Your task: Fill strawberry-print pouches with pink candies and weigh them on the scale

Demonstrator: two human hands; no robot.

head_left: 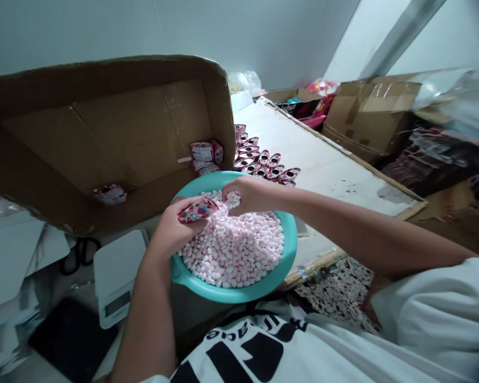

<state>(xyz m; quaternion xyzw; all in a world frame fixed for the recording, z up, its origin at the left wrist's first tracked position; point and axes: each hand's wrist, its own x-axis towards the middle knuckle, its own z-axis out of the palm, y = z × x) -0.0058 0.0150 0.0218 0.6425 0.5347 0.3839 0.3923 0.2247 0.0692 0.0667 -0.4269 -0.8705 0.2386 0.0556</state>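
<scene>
A teal basin [289,250] full of small pale pink and white candies [235,255] is in front of me. Over its left side, my left hand [175,226] is closed around a red and white patterned packet [197,209], whose right end faces the basin's middle. My right hand [249,196] reaches in from the right and is closed on a handful of candies [233,199], just right of the packet. Its fingertips are partly hidden. Several open-ended packets [261,159] stand grouped on the white tabletop behind the basin.
A large cardboard box [115,127] at the left holds several packets [203,153]. Below it are a white scale [120,276], black scissors [80,255] and a black flat object [69,338]. More boxes [367,117] stand beyond the white board [323,154].
</scene>
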